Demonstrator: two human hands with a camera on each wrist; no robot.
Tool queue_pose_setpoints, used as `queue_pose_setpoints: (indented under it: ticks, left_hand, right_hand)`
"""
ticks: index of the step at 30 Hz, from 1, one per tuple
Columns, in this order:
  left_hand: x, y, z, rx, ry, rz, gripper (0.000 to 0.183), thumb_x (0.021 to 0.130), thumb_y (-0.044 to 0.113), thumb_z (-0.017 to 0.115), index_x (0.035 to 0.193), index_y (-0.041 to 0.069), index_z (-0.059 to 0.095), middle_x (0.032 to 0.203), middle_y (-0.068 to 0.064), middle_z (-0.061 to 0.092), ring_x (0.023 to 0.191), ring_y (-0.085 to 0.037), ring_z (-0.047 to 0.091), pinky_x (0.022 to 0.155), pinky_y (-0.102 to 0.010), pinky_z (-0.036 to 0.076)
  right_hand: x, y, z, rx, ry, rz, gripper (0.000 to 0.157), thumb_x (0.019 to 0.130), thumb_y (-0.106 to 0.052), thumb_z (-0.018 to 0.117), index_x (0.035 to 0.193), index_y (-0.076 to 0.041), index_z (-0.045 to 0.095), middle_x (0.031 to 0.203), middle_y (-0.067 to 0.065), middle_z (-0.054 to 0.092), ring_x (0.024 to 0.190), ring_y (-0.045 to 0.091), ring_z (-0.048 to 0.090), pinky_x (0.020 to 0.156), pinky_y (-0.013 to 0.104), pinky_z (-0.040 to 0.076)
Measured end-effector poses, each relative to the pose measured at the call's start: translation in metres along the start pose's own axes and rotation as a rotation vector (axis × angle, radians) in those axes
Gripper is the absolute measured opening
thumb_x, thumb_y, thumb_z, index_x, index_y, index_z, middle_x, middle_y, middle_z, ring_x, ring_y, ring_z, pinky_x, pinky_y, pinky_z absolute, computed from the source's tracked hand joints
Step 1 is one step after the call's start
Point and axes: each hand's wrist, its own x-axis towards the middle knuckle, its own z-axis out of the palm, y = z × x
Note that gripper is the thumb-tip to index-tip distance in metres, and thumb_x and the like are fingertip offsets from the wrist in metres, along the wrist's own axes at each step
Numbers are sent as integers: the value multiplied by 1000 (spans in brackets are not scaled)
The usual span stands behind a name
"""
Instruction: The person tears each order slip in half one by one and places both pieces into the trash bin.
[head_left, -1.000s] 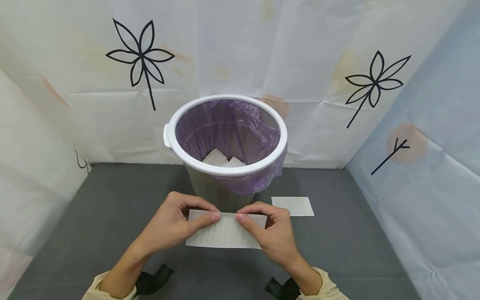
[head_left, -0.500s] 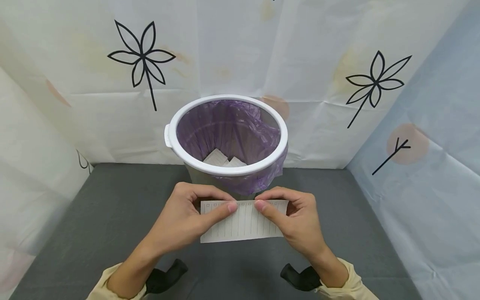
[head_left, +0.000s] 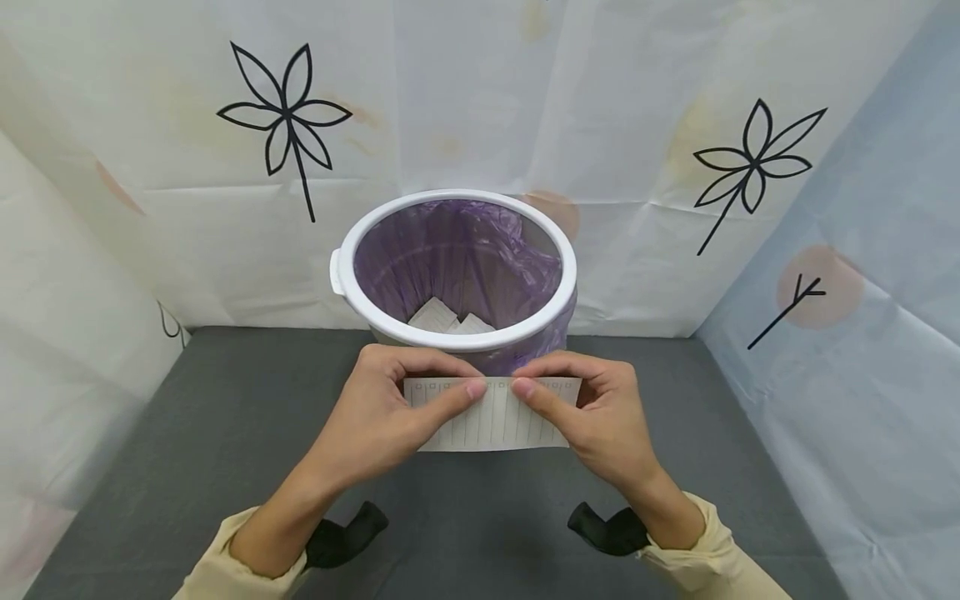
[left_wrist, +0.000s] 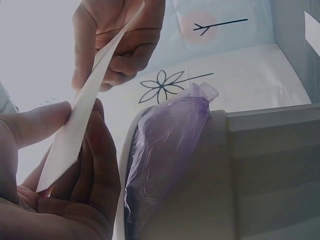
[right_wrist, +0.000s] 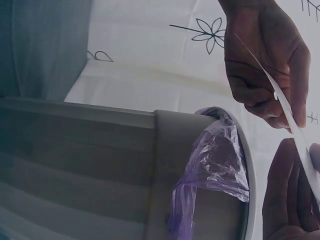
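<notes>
A lined sheet of paper with small boxes along its top edge hangs in front of the bin, above the table. My left hand pinches its top edge left of the middle, thumb on the near face. Just to the right, my right hand pinches the same edge, its thumb close to the other. Beyond both hands stands a trash bin with a white rim and a purple bag lining it. Pieces of paper lie inside. In the left wrist view the held sheet appears nearly edge-on.
Another lined sheet shows at the right edge of the left wrist view; the head view hides it behind my right hand. Dark grey cloth covers the table. Patterned fabric walls close off the back and sides.
Both hands have carried the sheet up from low over the table and a little to the right, closer to the bin. Their pinch on its top edge stays the same.
</notes>
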Motion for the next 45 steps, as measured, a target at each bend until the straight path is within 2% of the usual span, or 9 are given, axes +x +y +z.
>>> queue_pose_setpoints:
  ticks: [4, 11, 15, 19, 23, 28, 31, 40, 45]
  left_hand:
    - [2, 0, 1, 25, 7, 17, 4, 90, 15, 78, 92, 17, 81, 88, 13, 75, 89, -10, 70, 77, -28, 53]
    - [6, -2, 6, 46, 14, 126, 4, 90, 10, 78, 93, 10, 81, 89, 6, 76, 89, -9, 71, 79, -28, 55]
    - [6, -3, 7, 58, 19, 183, 4, 91, 8, 77, 94, 8, 80, 90, 4, 77, 87, -9, 71, 77, -28, 56]
    - [7, -4, 7, 90, 16, 208, 5, 91, 7, 76, 94, 8, 80, 90, 4, 76, 86, -8, 71, 75, -28, 56]
    - [7, -5, 6, 141, 9, 229, 5, 92, 7, 75, 95, 8, 79, 90, 5, 76, 82, -6, 69, 71, -27, 55]
    - [8, -5, 4, 206, 7, 301, 4, 92, 5, 75, 94, 6, 78, 89, 4, 75, 77, -5, 66, 65, -24, 52]
    - [9, -6, 4, 228, 8, 332, 4, 92, 5, 75, 94, 6, 78, 89, 3, 75, 77, -5, 66, 65, -23, 52]
    - [9, -7, 2, 258, 0, 308, 5, 93, 6, 74, 95, 7, 78, 90, 5, 75, 72, -4, 61, 60, -22, 48]
    - [10, -7, 4, 255, 12, 288, 4, 92, 5, 74, 93, 7, 78, 86, 6, 74, 64, -3, 54, 56, -21, 44]
  right_hand:
    - [3, 2, -1, -23, -26, 0, 8, 87, 7, 74, 94, 4, 76, 90, 7, 75, 85, 17, 68, 69, 24, 54]
    - [11, 0, -3, -79, -106, 48, 12, 88, 2, 76, 97, -5, 79, 92, 4, 76, 87, 22, 71, 76, 31, 56]
    - [15, -1, -2, -101, -130, 21, 12, 88, 3, 76, 97, -5, 79, 91, 5, 76, 85, 22, 72, 75, 32, 57]
    - [16, 0, -2, -118, -136, 5, 9, 88, -1, 78, 95, -6, 79, 89, 7, 76, 83, 20, 71, 74, 31, 56]
    - [18, 2, -1, -136, -145, -24, 13, 87, 3, 77, 95, -6, 78, 89, 4, 76, 83, 19, 71, 75, 30, 57]
    - [22, 3, -1, -152, -176, -77, 15, 86, 9, 75, 95, -3, 78, 89, 4, 75, 82, 17, 72, 77, 31, 59]
    - [24, 2, -2, -168, -194, -78, 14, 87, 8, 75, 95, -3, 78, 89, 4, 75, 83, 17, 72, 77, 31, 59]
    - [27, 1, -4, -201, -235, -99, 5, 91, 1, 74, 94, -1, 77, 90, 5, 75, 84, 17, 71, 80, 31, 59]
    - [28, 2, -4, -203, -247, -111, 8, 90, 2, 75, 93, -4, 77, 88, 3, 74, 82, 15, 70, 77, 30, 59]
